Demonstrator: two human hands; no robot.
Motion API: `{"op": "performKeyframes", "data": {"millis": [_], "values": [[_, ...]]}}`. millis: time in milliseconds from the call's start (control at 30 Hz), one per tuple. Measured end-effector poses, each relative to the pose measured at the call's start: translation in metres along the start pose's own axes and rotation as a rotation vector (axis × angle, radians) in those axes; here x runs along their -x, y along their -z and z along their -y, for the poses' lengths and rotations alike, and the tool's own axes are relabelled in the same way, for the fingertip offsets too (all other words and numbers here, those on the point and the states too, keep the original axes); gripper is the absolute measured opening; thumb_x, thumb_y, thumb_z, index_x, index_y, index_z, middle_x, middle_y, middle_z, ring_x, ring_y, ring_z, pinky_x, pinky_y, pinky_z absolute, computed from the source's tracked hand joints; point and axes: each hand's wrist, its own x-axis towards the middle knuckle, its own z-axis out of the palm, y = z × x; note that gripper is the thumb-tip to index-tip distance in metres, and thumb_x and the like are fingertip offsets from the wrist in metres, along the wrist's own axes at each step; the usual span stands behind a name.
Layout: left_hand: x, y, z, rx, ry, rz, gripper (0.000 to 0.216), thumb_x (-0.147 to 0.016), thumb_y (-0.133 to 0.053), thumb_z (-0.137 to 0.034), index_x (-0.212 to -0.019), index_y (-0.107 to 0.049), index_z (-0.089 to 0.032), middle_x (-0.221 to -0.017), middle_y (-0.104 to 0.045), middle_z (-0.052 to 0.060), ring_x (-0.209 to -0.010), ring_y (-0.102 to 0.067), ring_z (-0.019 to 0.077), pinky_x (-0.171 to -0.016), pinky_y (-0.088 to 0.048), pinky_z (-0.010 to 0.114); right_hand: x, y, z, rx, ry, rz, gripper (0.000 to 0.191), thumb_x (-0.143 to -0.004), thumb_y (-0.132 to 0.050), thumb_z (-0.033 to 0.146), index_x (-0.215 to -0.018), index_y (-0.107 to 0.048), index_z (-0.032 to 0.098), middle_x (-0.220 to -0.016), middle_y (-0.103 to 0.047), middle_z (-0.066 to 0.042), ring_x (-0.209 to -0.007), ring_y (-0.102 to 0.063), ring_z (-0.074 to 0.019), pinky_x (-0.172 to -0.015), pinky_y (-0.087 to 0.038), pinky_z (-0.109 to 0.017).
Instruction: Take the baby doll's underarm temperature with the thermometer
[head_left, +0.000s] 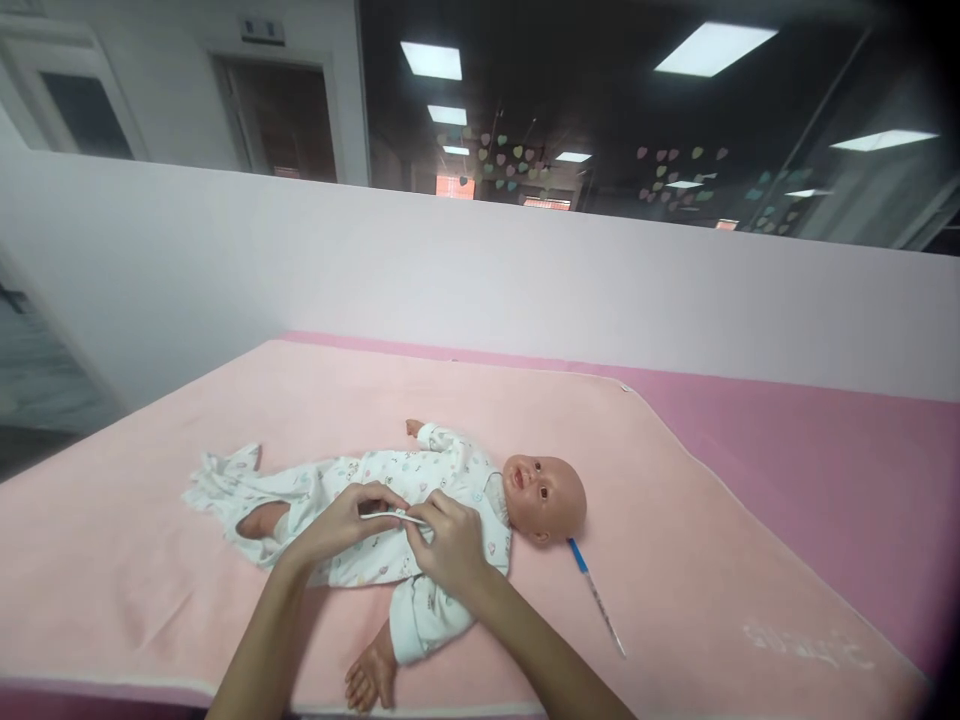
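Our hands meet over the doll (546, 500).
Our left hand (364, 512) and right hand (454, 545) pinch a white strip (402, 515) above its shirt (367, 571); it lies on the mat (712, 560), thermometer (597, 594) beside its head.

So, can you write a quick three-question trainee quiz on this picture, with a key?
1. True or false: the baby doll lies face down.
2. What do the left hand and right hand hold together in their fingers?
3. Which end of the thermometer is nearer the doll's head: (a) blue or (b) clear?

Key:
1. False; it lies face up on the light-pink mat.
2. A thin white strip.
3. (a).
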Motion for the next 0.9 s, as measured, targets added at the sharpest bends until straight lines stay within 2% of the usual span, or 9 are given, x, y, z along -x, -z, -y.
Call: {"op": "performKeyframes", "data": {"millis": [200,400,700,900], "values": [[-0.001,0.002,-0.006,0.018,-0.003,0.013,0.031,-0.072,-0.058,-0.042,-0.093,-0.066,-0.019,-0.093,-0.066,0.005,-0.090,-0.057,0.0216,-0.082,-0.044,0.032,-0.002,0.001,0.000,0.027,-0.023,-0.009,0.014,-0.081,-0.051,0.030,-0.081,-0.063,0.024,-0.071,-0.058,0.002,-0.062,-0.055,-0.0085,-0.053,-0.033,-0.020],[-0.005,0.008,-0.019,-0.126,-0.036,0.080,0.033,-0.074,-0.054,-0.043,-0.097,-0.066,-0.023,-0.098,-0.067,0.004,-0.093,-0.057,0.0226,-0.084,-0.043,0.031,-0.002,0.001,0.002,0.107,-0.053,-0.016,0.015,-0.082,-0.049,0.029,-0.081,-0.063,0.024,-0.072,-0.058,0.002,-0.065,-0.055,-0.0095,-0.053,-0.032,-0.021],[-0.009,0.003,-0.013,-0.210,-0.070,-0.012,0.040,-0.073,-0.054,-0.049,-0.099,-0.065,-0.021,-0.100,-0.066,0.004,-0.096,-0.057,0.0245,-0.084,-0.043,0.029,-0.006,0.000,0.003,0.191,-0.090,0.011,0.017,-0.082,-0.048,0.030,-0.084,-0.063,0.026,-0.076,-0.060,0.003,-0.068,-0.056,-0.0107,-0.054,-0.031,-0.022],[-0.004,0.002,-0.013,-0.166,-0.093,-0.023,0.042,-0.071,-0.054,-0.049,-0.099,-0.066,-0.020,-0.099,-0.066,0.004,-0.096,-0.056,0.0251,-0.085,-0.042,0.030,-0.009,0.002,0.003,0.101,-0.172,0.033,0.018,-0.081,-0.052,0.037,-0.087,-0.066,0.028,-0.079,-0.062,0.003,-0.070,-0.056,-0.0104,-0.056,-0.032,-0.021]]}}
